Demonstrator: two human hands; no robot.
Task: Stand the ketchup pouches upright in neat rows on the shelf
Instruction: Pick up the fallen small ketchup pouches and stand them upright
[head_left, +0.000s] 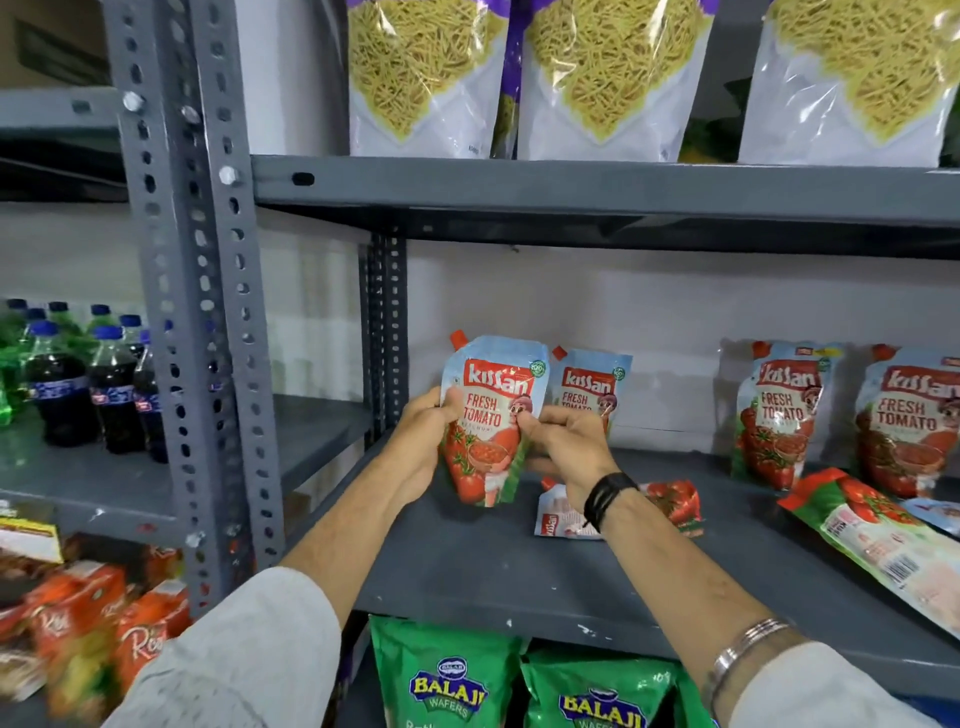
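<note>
Ketchup pouches were counted at six or so on the shelf (519, 582): one held pouch (488, 421), one second pouch (592, 389) standing just behind and to its right near the back wall, two standing pouches (779, 415) and (909, 421) side by side toward the shelf's right end, one flat pouch (670, 501) lying behind the right wrist, and one large flat pouch (893, 545) lying near the front right edge; a scrap of blue beside it may have been a further pouch, but this could not be told. The held pouch was gripped between both hands, the left hand (421, 441) clasping its left edge and the right hand (566, 447) pinching its right edge at mid-height. Its long axis was kept nearly upright, spout at top left, with its base just above or touching the shelf near the left rear corner; contact could not be made out. It lay straight ahead of the hands, both being equally near. The coming move was judged to turn on the base being set down level with, and directly in front of or beside, the second pouch, so that a row was begun from the left post. The flat pouch was nearest the right hand and was judged the likely next one to be raised.
</note>
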